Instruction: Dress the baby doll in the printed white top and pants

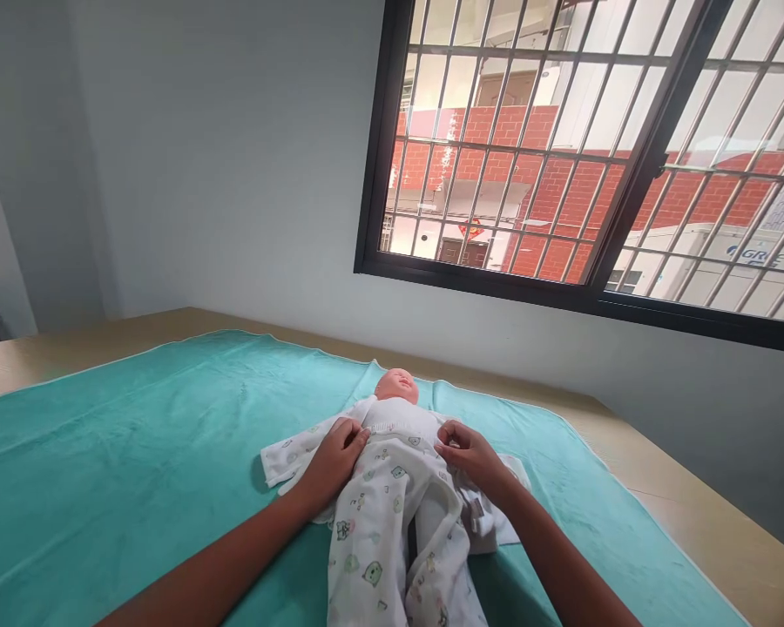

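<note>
A baby doll (397, 385) lies on its back, its head toward the wall. White printed baby pants (372, 531) cover its lower body, with the ribbed waistband across its middle. My left hand (341, 451) is closed on the left side of the waistband, thumb and fingers pressed together. At the opposite side, my right hand (469, 448) pinches the waistband's edge, its fingertips curled in. A white printed baby top (286, 455) lies spread under the doll, with a sleeve out to the left. Part of the top is hidden by my hands and the pants.
A turquoise blanket (170, 453) covers most of the wooden table (666, 488). Behind it rises a grey wall (235, 174) with a dark-framed, barred window (366, 209) at the upper right.
</note>
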Demonstrator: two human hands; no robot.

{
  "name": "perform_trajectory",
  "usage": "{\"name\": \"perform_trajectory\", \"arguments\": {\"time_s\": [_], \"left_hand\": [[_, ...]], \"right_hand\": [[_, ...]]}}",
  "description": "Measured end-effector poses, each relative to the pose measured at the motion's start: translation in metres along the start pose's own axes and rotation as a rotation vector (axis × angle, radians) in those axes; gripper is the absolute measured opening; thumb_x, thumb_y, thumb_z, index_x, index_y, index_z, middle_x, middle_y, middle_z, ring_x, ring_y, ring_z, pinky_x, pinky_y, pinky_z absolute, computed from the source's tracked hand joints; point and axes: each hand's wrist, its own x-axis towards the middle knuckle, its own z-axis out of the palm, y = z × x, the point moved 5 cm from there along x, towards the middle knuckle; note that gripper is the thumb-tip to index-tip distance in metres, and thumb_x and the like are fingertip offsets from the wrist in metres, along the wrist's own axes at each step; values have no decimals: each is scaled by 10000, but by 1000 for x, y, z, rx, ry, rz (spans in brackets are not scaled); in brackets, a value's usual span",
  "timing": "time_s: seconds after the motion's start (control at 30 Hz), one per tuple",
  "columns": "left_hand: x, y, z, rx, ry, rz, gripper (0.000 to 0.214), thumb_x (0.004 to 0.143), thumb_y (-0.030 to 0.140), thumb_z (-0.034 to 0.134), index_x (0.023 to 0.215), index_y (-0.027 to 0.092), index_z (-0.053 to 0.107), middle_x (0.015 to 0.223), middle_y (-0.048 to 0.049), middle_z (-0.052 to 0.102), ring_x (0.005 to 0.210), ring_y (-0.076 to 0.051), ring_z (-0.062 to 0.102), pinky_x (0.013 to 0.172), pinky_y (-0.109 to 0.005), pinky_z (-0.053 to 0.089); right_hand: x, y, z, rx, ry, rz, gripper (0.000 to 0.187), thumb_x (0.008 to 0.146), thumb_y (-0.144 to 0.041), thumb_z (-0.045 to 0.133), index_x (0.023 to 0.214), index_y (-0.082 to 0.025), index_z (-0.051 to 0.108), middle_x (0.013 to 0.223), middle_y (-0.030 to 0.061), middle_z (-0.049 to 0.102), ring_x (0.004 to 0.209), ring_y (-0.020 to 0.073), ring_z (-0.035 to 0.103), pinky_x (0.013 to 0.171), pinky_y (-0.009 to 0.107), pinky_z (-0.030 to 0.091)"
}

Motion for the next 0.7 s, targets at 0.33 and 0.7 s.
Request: {"name": "perform_trajectory", "arguments": {"time_s": [0.33, 0.7], "left_hand": [[3, -6, -1, 89, -3, -20, 362, 895, 501, 455, 736, 192, 557, 830, -14, 590, 819, -194, 534, 764, -299, 417], [4, -4, -2, -124, -70, -8, 327, 877, 464, 509, 683, 201, 520, 1030, -39, 672, 913, -195, 602, 835, -287, 443]], "right_hand": [[-3, -25, 12, -54, 3, -2, 268, 764, -423, 674, 754, -195, 533, 753, -26, 470, 698, 125, 404, 632, 259, 319], [-6, -54, 18, -466, -20, -300, 171, 930, -355, 489, 847, -242, 586, 1086, 24, 640, 1002, 191, 550, 886, 307, 395]]}}
